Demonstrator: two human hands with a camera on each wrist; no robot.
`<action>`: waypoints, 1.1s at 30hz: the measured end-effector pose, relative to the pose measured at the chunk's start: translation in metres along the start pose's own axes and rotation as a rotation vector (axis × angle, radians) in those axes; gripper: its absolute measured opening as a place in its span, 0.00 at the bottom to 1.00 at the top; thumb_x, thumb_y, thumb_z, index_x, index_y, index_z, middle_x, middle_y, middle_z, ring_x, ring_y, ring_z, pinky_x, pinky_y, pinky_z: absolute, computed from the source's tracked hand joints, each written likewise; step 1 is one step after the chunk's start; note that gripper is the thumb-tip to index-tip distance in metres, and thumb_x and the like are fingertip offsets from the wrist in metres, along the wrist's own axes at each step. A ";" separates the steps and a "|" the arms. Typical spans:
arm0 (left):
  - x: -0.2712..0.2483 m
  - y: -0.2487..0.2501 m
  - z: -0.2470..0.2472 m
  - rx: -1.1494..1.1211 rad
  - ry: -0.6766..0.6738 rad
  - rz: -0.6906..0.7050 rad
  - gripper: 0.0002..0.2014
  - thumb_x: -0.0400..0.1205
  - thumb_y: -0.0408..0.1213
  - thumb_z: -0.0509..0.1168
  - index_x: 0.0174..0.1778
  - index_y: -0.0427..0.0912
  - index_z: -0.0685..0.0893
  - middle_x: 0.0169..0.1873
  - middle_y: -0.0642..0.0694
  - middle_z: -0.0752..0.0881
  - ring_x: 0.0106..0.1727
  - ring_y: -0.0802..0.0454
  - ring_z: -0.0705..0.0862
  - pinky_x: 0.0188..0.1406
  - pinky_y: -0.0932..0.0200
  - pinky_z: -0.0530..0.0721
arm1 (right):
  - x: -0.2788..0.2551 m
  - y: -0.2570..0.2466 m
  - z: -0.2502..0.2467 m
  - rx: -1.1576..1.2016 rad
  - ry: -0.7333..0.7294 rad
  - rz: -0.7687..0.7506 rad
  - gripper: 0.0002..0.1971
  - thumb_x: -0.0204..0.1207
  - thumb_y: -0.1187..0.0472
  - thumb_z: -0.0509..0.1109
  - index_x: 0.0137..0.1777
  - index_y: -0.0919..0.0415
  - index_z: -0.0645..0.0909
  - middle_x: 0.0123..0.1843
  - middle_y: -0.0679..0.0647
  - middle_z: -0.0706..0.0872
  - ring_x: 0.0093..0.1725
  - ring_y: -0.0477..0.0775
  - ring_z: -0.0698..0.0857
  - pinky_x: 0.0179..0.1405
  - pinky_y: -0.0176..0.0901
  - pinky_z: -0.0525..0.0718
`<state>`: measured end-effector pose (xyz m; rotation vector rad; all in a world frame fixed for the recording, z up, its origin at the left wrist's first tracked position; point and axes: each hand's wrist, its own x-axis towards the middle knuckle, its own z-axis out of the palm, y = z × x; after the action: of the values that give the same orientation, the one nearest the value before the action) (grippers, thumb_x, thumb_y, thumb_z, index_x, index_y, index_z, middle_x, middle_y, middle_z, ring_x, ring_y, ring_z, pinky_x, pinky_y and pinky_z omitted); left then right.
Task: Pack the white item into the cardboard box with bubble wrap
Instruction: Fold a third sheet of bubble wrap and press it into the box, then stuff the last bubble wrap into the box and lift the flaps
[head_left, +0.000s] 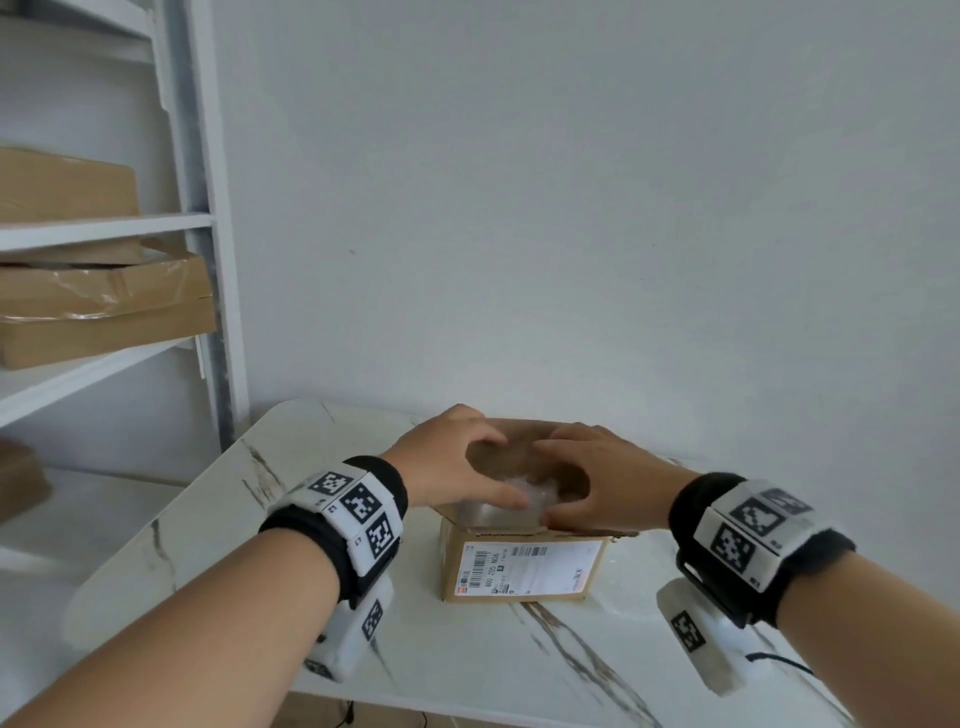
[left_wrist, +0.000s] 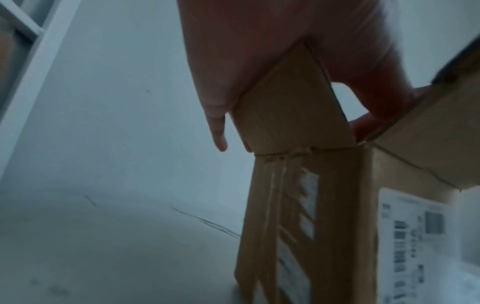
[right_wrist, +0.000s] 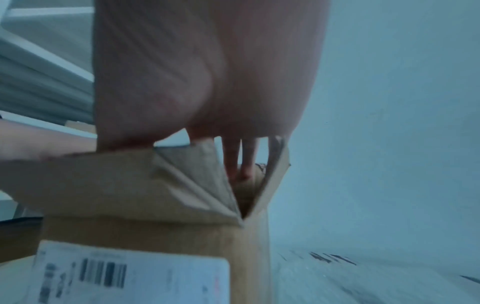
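A small cardboard box (head_left: 522, 566) with a white shipping label stands on the marble table, its top flaps open. Clear bubble wrap (head_left: 511, 493) fills its opening; the white item is hidden under the wrap. My left hand (head_left: 457, 467) and right hand (head_left: 592, 483) arch over the opening, fingers curled round the wrapped bundle, thumbs on its near edge. In the left wrist view my left hand (left_wrist: 259, 51) straddles the upright side flap (left_wrist: 291, 102). The right wrist view shows the fingers (right_wrist: 241, 160) of my right hand (right_wrist: 207, 72) reaching down between the flaps into the box (right_wrist: 145, 205).
A white shelf unit (head_left: 202, 218) stands at the left with flat cardboard boxes (head_left: 104, 306) on it. The box sits near the table's (head_left: 467, 654) far edge, close to the plain wall. A thin black cable (head_left: 779, 660) lies at the table's right.
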<state>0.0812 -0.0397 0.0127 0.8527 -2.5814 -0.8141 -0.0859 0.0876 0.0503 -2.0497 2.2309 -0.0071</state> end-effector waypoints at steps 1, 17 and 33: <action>-0.001 -0.003 -0.001 0.060 -0.059 -0.021 0.48 0.58 0.68 0.76 0.76 0.61 0.70 0.78 0.57 0.63 0.77 0.55 0.67 0.75 0.52 0.71 | -0.003 0.002 0.004 -0.016 0.002 0.018 0.42 0.69 0.35 0.68 0.81 0.49 0.63 0.83 0.46 0.60 0.81 0.49 0.60 0.79 0.46 0.64; 0.010 -0.003 0.009 0.330 -0.122 -0.155 0.52 0.70 0.60 0.73 0.84 0.59 0.49 0.85 0.54 0.43 0.86 0.47 0.51 0.80 0.35 0.59 | 0.004 0.028 0.020 0.537 0.416 0.319 0.18 0.83 0.56 0.59 0.71 0.52 0.77 0.65 0.53 0.85 0.60 0.54 0.83 0.57 0.40 0.78; 0.005 0.000 0.009 -0.050 0.173 -0.086 0.24 0.85 0.46 0.59 0.79 0.56 0.68 0.75 0.48 0.71 0.69 0.51 0.76 0.61 0.62 0.69 | 0.010 0.069 0.104 0.072 -0.039 0.530 0.18 0.74 0.52 0.66 0.62 0.55 0.79 0.61 0.53 0.83 0.57 0.54 0.84 0.58 0.47 0.84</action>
<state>0.0738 -0.0392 0.0061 0.9790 -2.3798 -0.7878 -0.1461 0.0913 -0.0591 -1.3564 2.6261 -0.0015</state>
